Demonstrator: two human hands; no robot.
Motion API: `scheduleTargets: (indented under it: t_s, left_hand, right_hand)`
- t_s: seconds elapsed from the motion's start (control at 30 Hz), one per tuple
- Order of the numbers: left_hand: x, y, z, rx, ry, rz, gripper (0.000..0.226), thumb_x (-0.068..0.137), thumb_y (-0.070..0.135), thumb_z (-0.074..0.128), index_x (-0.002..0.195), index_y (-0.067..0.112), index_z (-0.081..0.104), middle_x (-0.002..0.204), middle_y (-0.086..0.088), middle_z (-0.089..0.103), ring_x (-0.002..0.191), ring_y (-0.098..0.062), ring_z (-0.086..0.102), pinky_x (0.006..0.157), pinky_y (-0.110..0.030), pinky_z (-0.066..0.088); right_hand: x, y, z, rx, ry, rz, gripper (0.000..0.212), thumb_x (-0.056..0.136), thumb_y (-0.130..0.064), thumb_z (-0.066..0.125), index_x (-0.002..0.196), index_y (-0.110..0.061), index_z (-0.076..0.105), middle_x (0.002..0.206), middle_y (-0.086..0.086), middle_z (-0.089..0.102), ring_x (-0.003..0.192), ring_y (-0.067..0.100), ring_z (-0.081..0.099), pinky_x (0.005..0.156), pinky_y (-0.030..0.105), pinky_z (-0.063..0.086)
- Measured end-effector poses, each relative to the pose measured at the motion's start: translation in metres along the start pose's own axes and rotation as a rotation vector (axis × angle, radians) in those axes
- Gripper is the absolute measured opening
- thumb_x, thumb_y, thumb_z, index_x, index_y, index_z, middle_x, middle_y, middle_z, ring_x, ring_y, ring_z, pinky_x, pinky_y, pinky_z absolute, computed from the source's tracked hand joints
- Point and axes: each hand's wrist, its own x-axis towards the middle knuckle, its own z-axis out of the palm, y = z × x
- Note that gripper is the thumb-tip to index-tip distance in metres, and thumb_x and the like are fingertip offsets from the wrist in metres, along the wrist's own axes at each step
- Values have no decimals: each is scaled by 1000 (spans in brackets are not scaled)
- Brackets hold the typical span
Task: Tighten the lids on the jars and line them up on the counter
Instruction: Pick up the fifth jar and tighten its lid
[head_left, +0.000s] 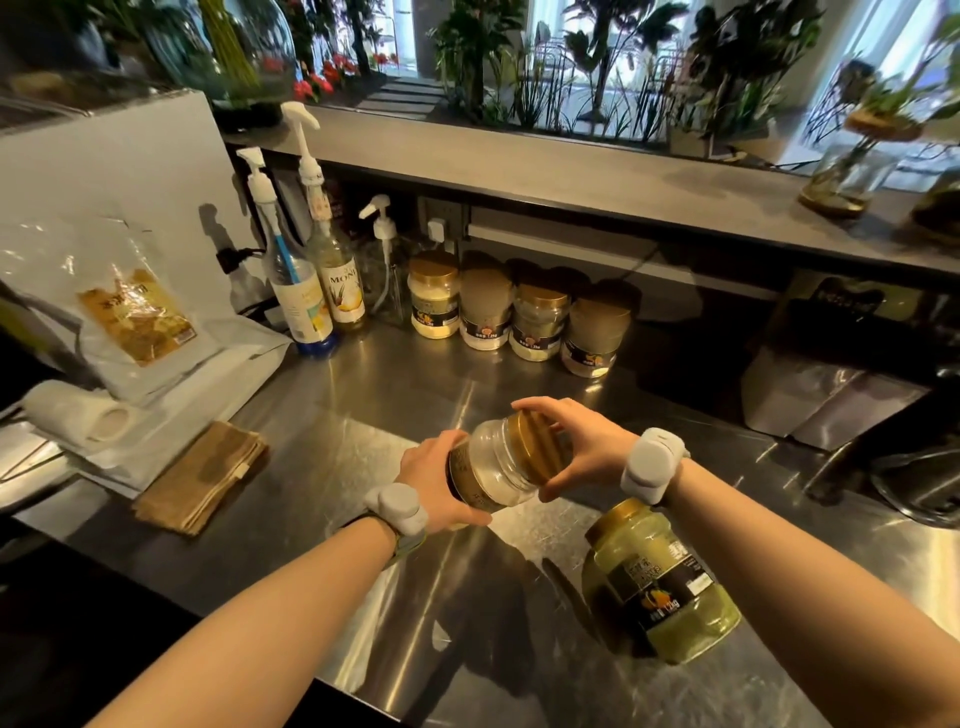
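Holding the jar (493, 465) up near us, tipped with its top to the right, our left hand (434, 486) wraps its bottom. Our right hand (576, 447) curls round the gold lid (535, 441), on the side for turning.

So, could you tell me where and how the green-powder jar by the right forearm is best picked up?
I would grip the green-powder jar round its labelled body, below the gold lid, coming from its left side. It seems to stand upright, the right forearm passes close on its other side, and its lid may be loose, so lifting by the lid looks less safe.
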Motion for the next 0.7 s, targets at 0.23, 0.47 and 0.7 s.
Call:
scheduleTargets:
  t_s: [0.23,0.47,0.7]
  left_hand:
    - [1,1,-1,8,-10,13,96,38,59,82,123,38,41,114,12,56,108,-14,52,92,-35,52]
    - [1,3,-2,21,-27,23,96,41,55,84,125,37,40,116,12,55,108,-13,52,92,-34,52]
    - [2,5,-3,14,-40,25,96,41,54,85,124,39,40,114,14,55,106,-11,54,90,-31,53]
  right_hand:
    - [1,1,3,-20,-2,-73,103,65,-18,87,145,-32,24,145,-1,31,136,19,31,107,32,36]
    - [2,4,12,-15,11,-104,101,64,-16,87,142,-37,25,146,-4,30,137,20,32,111,42,40]
    - [1,4,14,-129,56,-161,101,64,-14,87,142,-37,27,148,-6,27,138,21,29,110,39,41]
